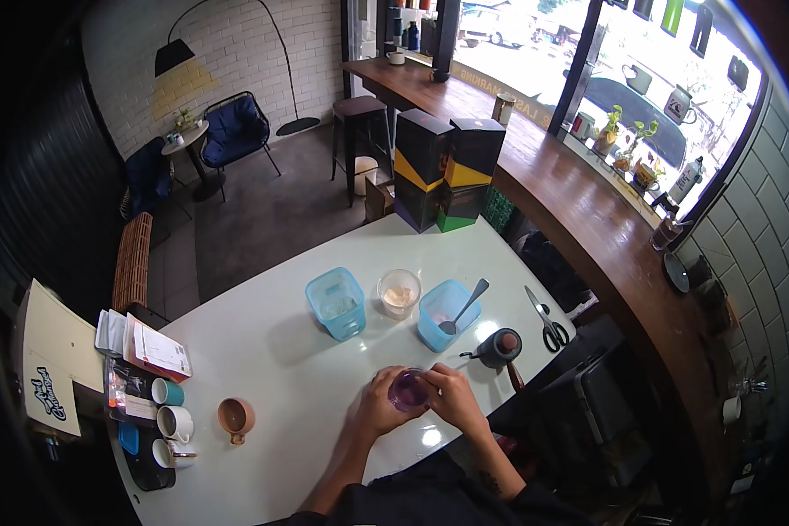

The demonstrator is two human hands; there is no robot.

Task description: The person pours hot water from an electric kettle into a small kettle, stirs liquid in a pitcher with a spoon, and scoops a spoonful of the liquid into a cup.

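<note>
Near the front edge of the white table, my left hand is wrapped round a small clear purple cup. My right hand pinches the cup's right rim with its fingers closed. Beyond the hands stand a blue tub, a round clear container with pale contents, and a second blue tub with a spoon leaning in it. A dark hand grinder with a crank lies right of my right hand.
Black-handled scissors lie at the table's right. A brown cup stands left of my hands. At the left edge, several cups sit on a dark tray. Black boxes stand at the far end, beside a wooden counter.
</note>
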